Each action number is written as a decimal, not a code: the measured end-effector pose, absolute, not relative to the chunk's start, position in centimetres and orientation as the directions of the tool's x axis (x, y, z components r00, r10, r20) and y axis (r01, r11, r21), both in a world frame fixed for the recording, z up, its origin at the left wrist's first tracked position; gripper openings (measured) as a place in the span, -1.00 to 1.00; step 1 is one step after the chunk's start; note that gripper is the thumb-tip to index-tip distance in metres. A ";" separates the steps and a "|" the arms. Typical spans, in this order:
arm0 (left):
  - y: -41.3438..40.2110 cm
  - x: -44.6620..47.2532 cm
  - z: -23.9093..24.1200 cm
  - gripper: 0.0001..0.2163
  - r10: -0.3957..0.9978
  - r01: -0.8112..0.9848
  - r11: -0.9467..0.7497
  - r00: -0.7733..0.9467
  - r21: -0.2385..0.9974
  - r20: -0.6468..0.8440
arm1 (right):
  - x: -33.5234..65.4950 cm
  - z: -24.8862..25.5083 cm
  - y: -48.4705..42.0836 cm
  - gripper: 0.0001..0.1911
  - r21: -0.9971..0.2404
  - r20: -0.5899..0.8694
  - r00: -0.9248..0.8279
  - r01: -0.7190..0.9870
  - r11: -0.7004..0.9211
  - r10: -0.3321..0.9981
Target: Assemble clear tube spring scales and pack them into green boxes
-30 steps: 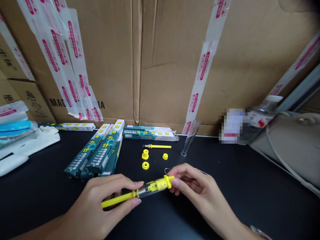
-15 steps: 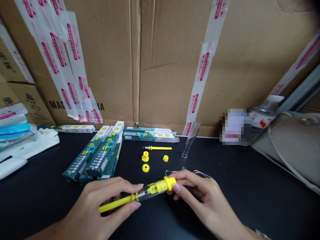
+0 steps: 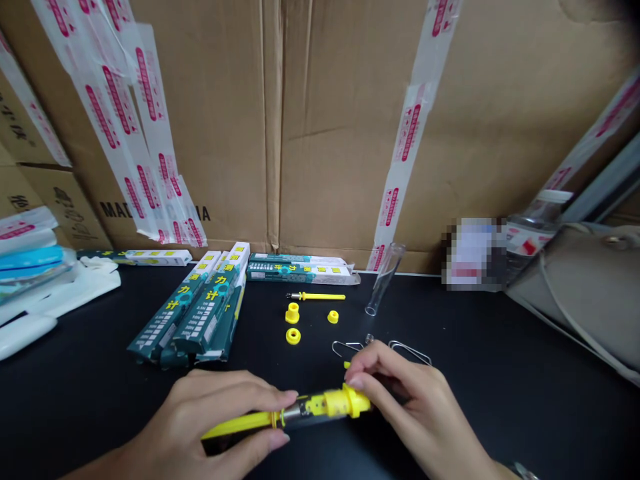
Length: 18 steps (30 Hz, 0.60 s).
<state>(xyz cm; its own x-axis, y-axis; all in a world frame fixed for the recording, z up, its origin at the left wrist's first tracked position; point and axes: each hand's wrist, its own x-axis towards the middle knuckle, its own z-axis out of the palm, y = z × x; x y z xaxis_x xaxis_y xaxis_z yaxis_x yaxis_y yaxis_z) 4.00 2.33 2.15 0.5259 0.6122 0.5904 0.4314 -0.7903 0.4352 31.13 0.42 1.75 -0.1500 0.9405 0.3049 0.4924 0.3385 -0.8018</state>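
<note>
A clear-tubed spring scale with yellow inner parts lies slanted between my two hands, low over the black table. My left hand wraps its yellow rod end and tube, thumb and fingers closed around it. At the other end sits a yellow cap; the bent fingers of my right hand pinch at it. A small yellow piece shows just behind the right fingertips. Beyond my right hand lie wire hooks and a larger bent wire.
Loose yellow fittings, a yellow rod with metal tip and a clear tube stand or lie mid-table. Green-white boxes are stacked left. A bottle and bag are right; cardboard walls the back.
Both hands have come slightly nearer and to the right with the spring scale. My right fingers have shifted on the cap, and the small yellow piece behind them now shows.
</note>
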 end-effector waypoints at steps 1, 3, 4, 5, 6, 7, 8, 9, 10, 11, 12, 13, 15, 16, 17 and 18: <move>2.3 4.0 2.0 -0.80 0.622 0.439 -0.783 0.513 0.441 0.592 | 31.2 1.7 0.4 -0.72 -0.806 0.306 -0.154 0.484 0.341 0.940; 2.5 4.1 2.0 -0.79 0.649 0.436 -0.760 0.488 0.482 0.583 | 31.2 1.8 0.4 -0.73 -0.823 0.306 -0.167 0.448 0.349 0.937; 2.6 4.1 2.0 -0.79 0.663 0.431 -0.748 0.477 0.505 0.576 | 31.2 1.8 0.5 -0.76 -0.834 0.306 -0.175 0.425 0.352 0.936; 2.8 4.1 2.1 -0.78 0.678 0.428 -0.735 0.462 0.525 0.572 | 31.2 1.8 0.5 -0.80 -0.842 0.305 -0.184 0.406 0.355 0.934; 2.9 4.2 2.2 -0.78 0.689 0.431 -0.725 0.443 0.538 0.574 | 31.2 1.8 0.5 -0.82 -0.846 0.305 -0.193 0.394 0.359 0.932; 3.0 4.2 2.4 -0.77 0.700 0.441 -0.714 0.423 0.544 0.576 | 31.1 1.7 0.5 -0.82 -0.847 0.304 -0.202 0.391 0.361 0.931; 3.1 4.2 2.5 -0.77 0.707 0.453 -0.706 0.406 0.545 0.579 | 31.2 1.6 0.5 -0.80 -0.844 0.301 -0.210 0.394 0.363 0.930; 3.2 4.3 2.5 -0.76 0.713 0.463 -0.699 0.399 0.545 0.577 | 31.2 1.5 0.5 -0.79 -0.838 0.299 -0.215 0.407 0.363 0.930; 3.2 4.3 2.6 -0.75 0.715 0.465 -0.698 0.403 0.545 0.572 | 31.2 1.5 0.5 -0.80 -0.829 0.298 -0.219 0.423 0.366 0.929; 3.2 4.3 2.6 -0.73 0.712 0.455 -0.702 0.416 0.548 0.566 | 31.2 1.4 0.5 -0.80 -0.817 0.300 -0.221 0.443 0.370 0.928; 3.2 4.3 2.6 -0.72 0.707 0.439 -0.707 0.430 0.555 0.561 | 31.3 1.4 0.5 -0.81 -0.802 0.306 -0.224 0.463 0.378 0.925; 3.2 4.3 2.6 -0.70 0.701 0.418 -0.713 0.444 0.563 0.558 | 31.3 1.5 0.5 -0.81 -0.785 0.318 -0.227 0.482 0.390 0.921; 3.2 4.2 2.5 -0.69 0.684 0.383 -0.727 0.471 0.570 0.557 | 31.3 1.7 0.5 -0.82 -0.746 0.347 -0.247 0.512 0.426 0.905; 3.1 4.2 2.5 -0.69 0.676 0.374 -0.735 0.477 0.566 0.562 | 31.3 1.8 0.5 -0.83 -0.727 0.356 -0.262 0.525 0.442 0.897; 3.1 4.2 2.5 -0.70 0.667 0.370 -0.743 0.478 0.558 0.571 | 31.3 1.9 0.5 -0.82 -0.709 0.362 -0.277 0.539 0.456 0.890; 3.1 4.2 2.6 -0.71 0.656 0.369 -0.753 0.484 0.544 0.580 | 31.2 2.0 0.5 -0.80 -0.692 0.365 -0.291 0.550 0.467 0.884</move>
<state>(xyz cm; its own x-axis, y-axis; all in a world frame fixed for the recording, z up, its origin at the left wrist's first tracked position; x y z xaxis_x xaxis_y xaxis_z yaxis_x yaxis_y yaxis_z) 4.24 3.06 2.61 0.4835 0.6558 0.5797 0.3691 -0.7533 0.5443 31.22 0.52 2.02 -0.2913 0.8841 0.3654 0.5502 0.4674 -0.6920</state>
